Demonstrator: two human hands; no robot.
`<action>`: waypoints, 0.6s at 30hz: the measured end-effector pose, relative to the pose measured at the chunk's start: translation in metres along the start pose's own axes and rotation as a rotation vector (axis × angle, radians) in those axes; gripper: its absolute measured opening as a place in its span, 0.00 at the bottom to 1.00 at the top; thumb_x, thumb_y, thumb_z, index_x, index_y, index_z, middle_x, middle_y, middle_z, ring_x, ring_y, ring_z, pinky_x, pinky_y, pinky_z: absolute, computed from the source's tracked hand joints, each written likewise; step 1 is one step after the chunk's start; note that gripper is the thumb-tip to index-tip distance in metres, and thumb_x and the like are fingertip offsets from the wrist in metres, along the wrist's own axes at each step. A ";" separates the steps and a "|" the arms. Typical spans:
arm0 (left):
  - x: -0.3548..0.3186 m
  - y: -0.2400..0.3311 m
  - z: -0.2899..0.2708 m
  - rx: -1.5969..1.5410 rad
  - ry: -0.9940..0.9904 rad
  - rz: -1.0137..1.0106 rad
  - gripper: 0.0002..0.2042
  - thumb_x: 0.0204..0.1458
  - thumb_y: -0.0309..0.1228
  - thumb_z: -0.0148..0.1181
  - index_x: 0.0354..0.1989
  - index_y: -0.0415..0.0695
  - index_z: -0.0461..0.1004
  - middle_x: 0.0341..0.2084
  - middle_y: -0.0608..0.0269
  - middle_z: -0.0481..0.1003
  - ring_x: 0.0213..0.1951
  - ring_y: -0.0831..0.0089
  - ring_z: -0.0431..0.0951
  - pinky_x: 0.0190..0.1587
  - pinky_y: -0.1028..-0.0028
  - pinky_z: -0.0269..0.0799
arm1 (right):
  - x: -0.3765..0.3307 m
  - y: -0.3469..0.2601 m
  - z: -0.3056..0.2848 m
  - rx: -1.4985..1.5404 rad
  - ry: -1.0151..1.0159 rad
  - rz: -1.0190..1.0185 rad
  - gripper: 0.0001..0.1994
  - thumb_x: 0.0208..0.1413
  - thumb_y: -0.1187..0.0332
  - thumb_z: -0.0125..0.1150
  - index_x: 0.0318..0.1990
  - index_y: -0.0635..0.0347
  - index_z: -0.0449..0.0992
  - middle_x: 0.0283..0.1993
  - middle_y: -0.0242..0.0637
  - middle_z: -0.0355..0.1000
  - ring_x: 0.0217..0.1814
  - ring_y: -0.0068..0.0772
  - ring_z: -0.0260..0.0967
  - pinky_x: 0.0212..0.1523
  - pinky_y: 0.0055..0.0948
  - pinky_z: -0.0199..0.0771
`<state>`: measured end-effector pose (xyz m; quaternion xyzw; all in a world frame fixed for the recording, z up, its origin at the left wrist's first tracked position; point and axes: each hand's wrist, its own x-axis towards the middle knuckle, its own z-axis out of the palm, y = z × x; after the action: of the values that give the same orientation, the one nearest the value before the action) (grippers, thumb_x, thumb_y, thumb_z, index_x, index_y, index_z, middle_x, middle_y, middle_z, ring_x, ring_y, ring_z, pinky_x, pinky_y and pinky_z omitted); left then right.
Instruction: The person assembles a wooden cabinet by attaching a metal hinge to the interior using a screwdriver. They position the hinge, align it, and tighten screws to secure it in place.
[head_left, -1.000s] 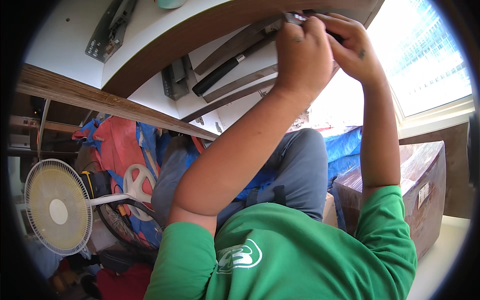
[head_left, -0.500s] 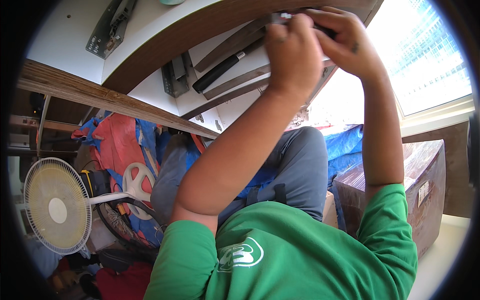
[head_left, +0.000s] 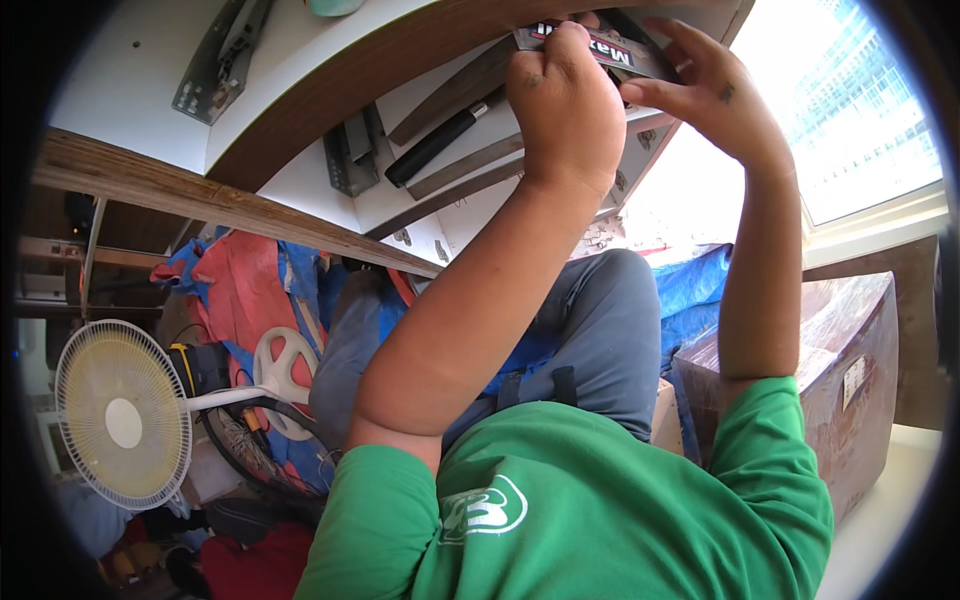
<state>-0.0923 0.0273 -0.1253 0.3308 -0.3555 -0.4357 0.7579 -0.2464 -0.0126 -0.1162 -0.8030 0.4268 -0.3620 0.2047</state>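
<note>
Both hands have crept a little toward the upper edge of the view over the last second, and the dark flat package [head_left: 610,48] with a red-and-white label now shows more plainly between them. My left hand [head_left: 565,105] is closed in a fist around the near end of that package, knuckles toward me, pressing it against the underside of the white board with the brown edge [head_left: 330,95]. My right hand [head_left: 705,85] sits just beside it, fingers half-curled and spread, thumb and forefinger pinching the package's far edge. So I judge the grip has settled rather than shifted: both hands hold the same thing, up near the board's far corner by the bright window [head_left: 860,110]. A black-handled tool [head_left: 440,145] lies on the board just left of my fist, untouched, and a grey metal bracket [head_left: 350,155] sits beside that. Lower left stands a white fan [head_left: 120,420], well apart.
</note>
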 end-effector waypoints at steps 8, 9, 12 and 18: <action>-0.001 0.002 0.001 -0.079 0.034 -0.086 0.17 0.62 0.35 0.48 0.37 0.30 0.76 0.26 0.54 0.78 0.22 0.71 0.76 0.25 0.72 0.72 | -0.015 -0.001 0.042 1.437 -0.142 0.385 0.24 0.69 0.47 0.52 0.29 0.58 0.72 0.25 0.36 0.73 0.24 0.27 0.69 0.24 0.24 0.66; -0.001 0.004 0.000 -0.048 0.036 -0.082 0.17 0.61 0.36 0.51 0.38 0.30 0.76 0.28 0.51 0.79 0.25 0.68 0.78 0.29 0.73 0.75 | -0.012 -0.003 0.044 1.536 -0.179 0.390 0.24 0.70 0.48 0.51 0.27 0.57 0.70 0.24 0.36 0.72 0.23 0.27 0.68 0.23 0.24 0.65; -0.003 0.009 0.001 -0.055 -0.027 -0.172 0.17 0.61 0.35 0.49 0.30 0.33 0.74 0.21 0.56 0.75 0.19 0.71 0.73 0.22 0.72 0.70 | -0.006 -0.010 0.042 1.642 -0.132 0.407 0.20 0.69 0.56 0.51 0.24 0.56 0.66 0.20 0.34 0.67 0.18 0.27 0.60 0.21 0.24 0.61; -0.003 0.008 0.026 -0.019 -0.104 -0.329 0.21 0.62 0.34 0.47 0.16 0.38 0.68 0.12 0.61 0.70 0.12 0.75 0.67 0.13 0.74 0.63 | -0.003 -0.023 0.034 1.669 0.117 0.507 0.19 0.67 0.62 0.54 0.21 0.53 0.64 0.16 0.27 0.61 0.14 0.19 0.52 0.14 0.19 0.53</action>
<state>-0.1112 0.0280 -0.1056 0.3541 -0.3312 -0.5736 0.6602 -0.2092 0.0036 -0.1249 -0.2518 0.1979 -0.5406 0.7779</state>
